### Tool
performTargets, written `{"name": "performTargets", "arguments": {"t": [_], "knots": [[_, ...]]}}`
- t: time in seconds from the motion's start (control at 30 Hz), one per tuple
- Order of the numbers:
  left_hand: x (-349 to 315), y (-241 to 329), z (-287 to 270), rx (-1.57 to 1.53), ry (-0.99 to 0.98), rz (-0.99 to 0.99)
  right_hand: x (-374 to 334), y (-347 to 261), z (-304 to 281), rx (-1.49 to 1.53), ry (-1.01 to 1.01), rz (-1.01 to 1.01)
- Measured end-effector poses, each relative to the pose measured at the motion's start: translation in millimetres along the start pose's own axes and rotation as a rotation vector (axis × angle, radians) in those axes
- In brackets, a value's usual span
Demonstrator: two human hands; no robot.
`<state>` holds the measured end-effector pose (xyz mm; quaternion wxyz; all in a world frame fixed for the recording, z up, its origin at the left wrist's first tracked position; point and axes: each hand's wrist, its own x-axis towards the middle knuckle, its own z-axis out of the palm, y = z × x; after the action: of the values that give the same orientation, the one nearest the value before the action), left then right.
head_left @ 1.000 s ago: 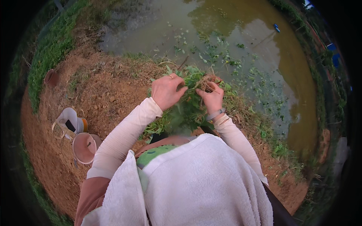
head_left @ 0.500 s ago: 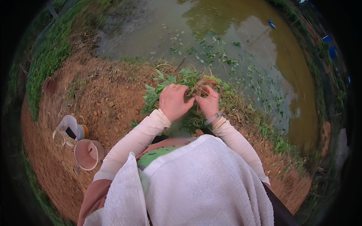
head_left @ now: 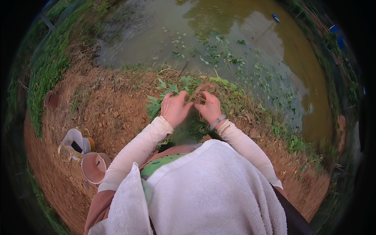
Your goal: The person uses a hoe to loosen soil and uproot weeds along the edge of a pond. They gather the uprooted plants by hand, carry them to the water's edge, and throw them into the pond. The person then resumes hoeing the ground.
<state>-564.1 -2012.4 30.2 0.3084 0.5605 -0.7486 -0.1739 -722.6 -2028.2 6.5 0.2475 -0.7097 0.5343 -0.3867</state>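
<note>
A bunch of uprooted leafy plants (head_left: 154, 106) is between my hands, its jagged green leaves sticking out to the left. Brown, tangled roots (head_left: 206, 88) stand up at the bunch's right end. My left hand (head_left: 174, 109) is closed around the stems, its back turned up. Close beside it, my right hand (head_left: 210, 108) pinches the root end, with a grey band (head_left: 217, 122) on the wrist. The fingertips of both hands nearly meet, and the stems between them are partly hidden. More greenery hangs below the hands, blurred and shaded.
A reddish bucket (head_left: 94, 167) and a white bag-like container (head_left: 73, 138) holding a dark rectangular item stand on bare soil at left. A brown pot (head_left: 51, 99) lies farther off. Ahead, a grassy bank drops to a muddy pond (head_left: 250, 23) with floating plants.
Both hands have shifted slightly left and down with the bunch, still close together. The view has tilted a little. The reddish roots now loop more openly above my right hand.
</note>
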Motion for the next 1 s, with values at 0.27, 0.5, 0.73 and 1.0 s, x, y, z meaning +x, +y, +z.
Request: {"name": "performTargets", "arguments": {"t": [0.27, 0.5, 0.73, 1.0], "knots": [[14, -12, -19, 0.396, -0.312, 0.389, -2, 3, -3, -0.22, -0.17, 0.017], [30, -17, -11, 0.109, -0.398, 0.155, -8, 2, -1, -0.024, -0.171, 0.189], [25, 14, 3, -0.158, -0.44, -0.152, -11, -3, -2, -0.283, -0.012, 0.123], [9, 16, -1, 0.036, -0.329, 0.034, -11, -4, -13, -0.354, -0.107, 0.041]]}}
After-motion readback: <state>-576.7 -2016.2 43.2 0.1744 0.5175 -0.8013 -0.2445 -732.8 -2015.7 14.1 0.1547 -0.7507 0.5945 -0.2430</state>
